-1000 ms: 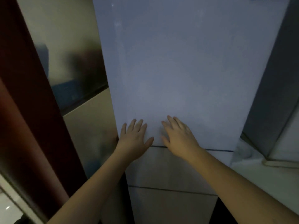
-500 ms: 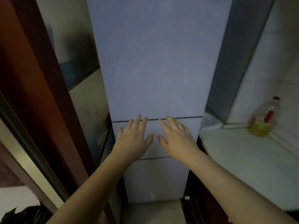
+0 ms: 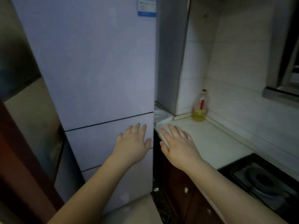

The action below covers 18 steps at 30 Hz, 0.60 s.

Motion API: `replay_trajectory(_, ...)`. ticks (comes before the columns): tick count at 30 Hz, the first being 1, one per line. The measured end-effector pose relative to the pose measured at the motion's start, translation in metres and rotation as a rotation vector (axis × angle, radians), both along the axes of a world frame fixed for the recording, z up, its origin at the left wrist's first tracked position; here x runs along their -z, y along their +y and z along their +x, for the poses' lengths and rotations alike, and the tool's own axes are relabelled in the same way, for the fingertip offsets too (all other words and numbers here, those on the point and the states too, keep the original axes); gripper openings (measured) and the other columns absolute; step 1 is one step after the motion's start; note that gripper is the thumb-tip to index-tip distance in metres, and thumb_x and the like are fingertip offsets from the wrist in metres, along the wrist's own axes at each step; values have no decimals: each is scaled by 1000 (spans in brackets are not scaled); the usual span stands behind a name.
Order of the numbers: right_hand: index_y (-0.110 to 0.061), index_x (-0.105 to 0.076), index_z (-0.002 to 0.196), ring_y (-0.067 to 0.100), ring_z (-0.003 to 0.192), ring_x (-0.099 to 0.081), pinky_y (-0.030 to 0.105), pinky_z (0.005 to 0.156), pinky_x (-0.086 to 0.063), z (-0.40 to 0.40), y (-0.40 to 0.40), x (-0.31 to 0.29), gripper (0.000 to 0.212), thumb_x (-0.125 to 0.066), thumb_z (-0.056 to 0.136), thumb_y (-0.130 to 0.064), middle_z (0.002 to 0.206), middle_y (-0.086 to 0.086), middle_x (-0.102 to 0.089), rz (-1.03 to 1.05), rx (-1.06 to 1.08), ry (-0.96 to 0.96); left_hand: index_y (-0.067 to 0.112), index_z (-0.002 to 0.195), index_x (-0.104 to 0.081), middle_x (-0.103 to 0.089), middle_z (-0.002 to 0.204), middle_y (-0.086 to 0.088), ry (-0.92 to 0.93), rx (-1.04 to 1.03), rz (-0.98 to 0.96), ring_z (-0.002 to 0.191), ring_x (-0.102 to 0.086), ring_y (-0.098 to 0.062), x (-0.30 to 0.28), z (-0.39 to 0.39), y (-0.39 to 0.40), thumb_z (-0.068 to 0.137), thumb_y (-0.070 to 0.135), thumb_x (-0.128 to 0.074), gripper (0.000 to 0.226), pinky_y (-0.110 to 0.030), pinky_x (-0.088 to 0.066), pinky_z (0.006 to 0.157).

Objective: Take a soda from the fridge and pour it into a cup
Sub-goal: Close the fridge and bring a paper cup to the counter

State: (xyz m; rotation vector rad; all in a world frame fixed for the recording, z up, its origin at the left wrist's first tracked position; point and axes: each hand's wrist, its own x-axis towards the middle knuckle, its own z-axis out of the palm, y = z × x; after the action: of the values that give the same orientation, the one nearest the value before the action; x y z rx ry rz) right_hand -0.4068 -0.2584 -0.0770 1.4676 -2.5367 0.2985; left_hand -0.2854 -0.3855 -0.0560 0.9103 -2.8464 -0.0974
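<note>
2 hands of yours, left hand (image 3: 133,145) and right hand (image 3: 179,145), fingers spread, gripping nothing, before pale closed fridge (image 3: 90,65), 3 door panels, blue label (image 3: 146,6) on top.

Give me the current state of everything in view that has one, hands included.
Fridge: all doors closed, no soda out yet.
Left hand: open, fingers spread, in front of the fridge's middle door, empty.
Right hand: open, fingers spread, over the counter edge, empty.
Oil bottle: upright in the corner, red cap on, partly full.
Stove burner: no flame visible.
</note>
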Motion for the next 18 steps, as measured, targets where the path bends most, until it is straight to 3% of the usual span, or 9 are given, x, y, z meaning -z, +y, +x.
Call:
replay_trajectory(8,-32,-16,152,21,146,-11,40,116,-13,-21,149,8,54,-26,101,-45,161,2,-12,20,223,-36,24,154,-15,-20,160,3,29,216,-51,145,-18,-21,10,-57,124,101,49,-26,60,-50,-21,114)
replay_trajectory(13,-30,-14,153,21,146,-11,40,117,-11,-18,262,14,56,-26,101,-46,161,3,-11,22,395,-60,26,153,-21,-21,160,5,37,519,69,146,-17,-15,19,-81,222,100,47,-34,58,-41,-23,115)
replay_trajectory(18,-28,-20,152,19,145,-16,38,116,-13,-3,358,14,56,-32,99,-41,160,3,-17,-22,550,-45,27,152,-26,-25,158,7,83,686,90,145,-19,-13,20,-95,313,100,44,-36,56,-37,-25,114)
